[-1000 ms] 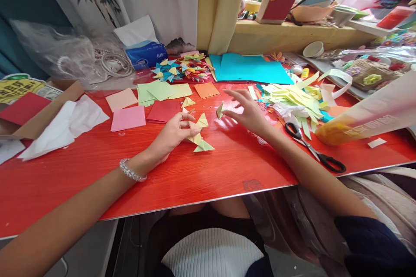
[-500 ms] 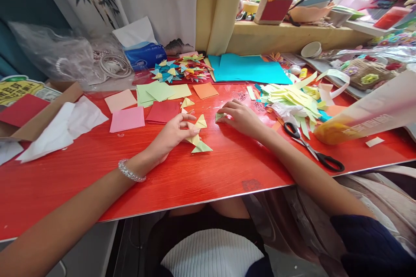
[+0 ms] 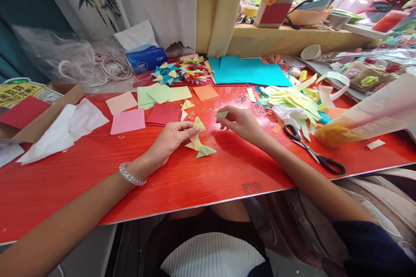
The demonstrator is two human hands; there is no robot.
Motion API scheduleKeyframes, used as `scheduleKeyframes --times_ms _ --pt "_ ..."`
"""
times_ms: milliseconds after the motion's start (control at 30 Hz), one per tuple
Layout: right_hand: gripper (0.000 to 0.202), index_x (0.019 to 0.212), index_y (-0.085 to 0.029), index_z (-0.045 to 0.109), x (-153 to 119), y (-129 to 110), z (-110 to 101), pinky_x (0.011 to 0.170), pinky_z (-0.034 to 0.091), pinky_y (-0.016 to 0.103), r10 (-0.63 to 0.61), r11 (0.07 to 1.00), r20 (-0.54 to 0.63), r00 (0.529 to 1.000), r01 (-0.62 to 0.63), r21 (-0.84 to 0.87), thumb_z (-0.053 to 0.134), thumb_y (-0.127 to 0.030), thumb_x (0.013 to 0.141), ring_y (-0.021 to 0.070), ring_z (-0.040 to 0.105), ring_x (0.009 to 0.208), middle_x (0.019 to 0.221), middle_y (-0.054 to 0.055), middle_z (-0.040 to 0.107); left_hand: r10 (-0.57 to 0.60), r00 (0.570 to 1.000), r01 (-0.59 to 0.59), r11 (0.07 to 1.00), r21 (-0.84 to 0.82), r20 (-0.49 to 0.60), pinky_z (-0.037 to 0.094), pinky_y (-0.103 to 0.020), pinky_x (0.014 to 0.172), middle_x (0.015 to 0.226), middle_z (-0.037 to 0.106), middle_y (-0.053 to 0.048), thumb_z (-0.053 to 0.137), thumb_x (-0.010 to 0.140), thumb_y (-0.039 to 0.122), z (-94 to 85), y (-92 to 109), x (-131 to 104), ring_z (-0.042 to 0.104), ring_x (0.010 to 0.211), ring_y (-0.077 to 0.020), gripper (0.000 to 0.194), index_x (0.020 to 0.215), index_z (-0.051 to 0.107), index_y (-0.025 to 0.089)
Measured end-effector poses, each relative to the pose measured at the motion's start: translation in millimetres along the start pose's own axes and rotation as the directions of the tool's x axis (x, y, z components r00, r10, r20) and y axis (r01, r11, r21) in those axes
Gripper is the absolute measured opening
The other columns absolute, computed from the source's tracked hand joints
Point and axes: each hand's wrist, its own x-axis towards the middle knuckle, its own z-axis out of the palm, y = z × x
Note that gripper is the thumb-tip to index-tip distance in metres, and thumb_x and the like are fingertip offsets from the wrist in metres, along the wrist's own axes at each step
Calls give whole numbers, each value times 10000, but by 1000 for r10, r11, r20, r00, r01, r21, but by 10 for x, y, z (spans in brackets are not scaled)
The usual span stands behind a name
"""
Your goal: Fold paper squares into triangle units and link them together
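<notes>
My left hand [image 3: 173,138] pinches a chain of folded paper triangles [image 3: 195,142], pale yellow above with a green piece [image 3: 206,151] at its lower end. To the right, my right hand [image 3: 238,122] holds a small folded green paper [image 3: 222,114] between thumb and fingers, raised off the red table. Just beyond my left fingertips lie a small yellow folded piece [image 3: 187,104] and a pinkish one [image 3: 186,115]. Square paper stacks in red [image 3: 163,114], pink [image 3: 128,121], green [image 3: 159,92] and orange [image 3: 206,92] sit behind my left hand.
Black-handled scissors [image 3: 310,151] rest right of my right forearm, near cut paper strips [image 3: 292,101] and a translucent cup [image 3: 367,110]. Blue sheets [image 3: 250,70] and a pile of folded pieces [image 3: 193,70] are at the back. White tissue [image 3: 61,132] lies left.
My right hand has lifted the small green paper from the table. My left hand has drawn the chain slightly toward me, and its green end has shifted right and down.
</notes>
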Motion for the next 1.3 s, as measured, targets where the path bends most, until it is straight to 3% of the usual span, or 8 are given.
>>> scheduleKeyframes --times_ms 67,100,200,400,833,1000,1133,1300 --pt "189 922 -189 467 -21 -71 10 638 512 285 54 909 30 998 -62 413 586 -308 837 147 662 722 858 42 665 59 998 -58 998 -4 3 446 -212 691 745 621 12 718 717 376 12 25 -20 568 694 -88 241 805 668 158" --pt "213 908 -197 446 -33 -113 16 650 526 286 61 845 50 997 -78 530 596 -330 836 142 666 737 883 40 668 90 996 -90 996 -9 5 456 -217 704 762 634 8 715 724 366 19 39 -32 580 710 -94 230 821 667 163" --pt "224 861 -189 450 -73 -239 39 601 516 245 53 752 116 992 -115 648 542 -393 878 104 645 689 893 40 665 166 986 -166 986 -8 13 484 -250 742 791 664 -10 697 746 359 37 85 -77 614 744 -121 220 854 667 170" --pt "194 914 -202 473 -159 -417 43 444 408 187 17 740 65 998 -56 671 522 -389 903 52 522 477 637 -38 608 254 967 -254 965 67 7 503 -249 725 771 681 -10 668 781 330 74 163 -174 633 726 -124 163 838 671 177" --pt "192 955 -199 492 -229 -507 97 504 444 206 -29 830 70 997 -15 558 498 -388 916 62 536 561 714 -20 588 310 951 -309 946 103 4 521 -251 722 764 677 -5 650 799 327 112 179 -226 641 742 -133 158 847 666 177" --pt "179 888 -201 595 -223 -492 43 484 408 212 -16 915 -62 998 40 401 541 -372 894 63 491 539 639 -26 552 292 956 -291 954 74 -3 536 -261 735 803 701 -14 645 805 318 104 182 -221 665 759 -142 151 868 661 181" --pt "196 848 -208 659 -207 -485 -43 370 257 228 52 916 -165 985 18 401 573 -383 868 51 338 412 528 -42 483 284 958 -282 957 61 -23 542 -274 734 796 704 -21 648 801 327 94 178 -210 670 757 -150 162 858 661 176" --pt "213 876 -186 678 -179 -472 -77 445 345 230 87 865 -64 994 -43 499 603 -383 847 70 422 497 555 -32 464 287 958 -285 957 50 -17 542 -255 724 785 700 -13 660 792 319 92 164 -196 669 746 -138 151 844 662 177"
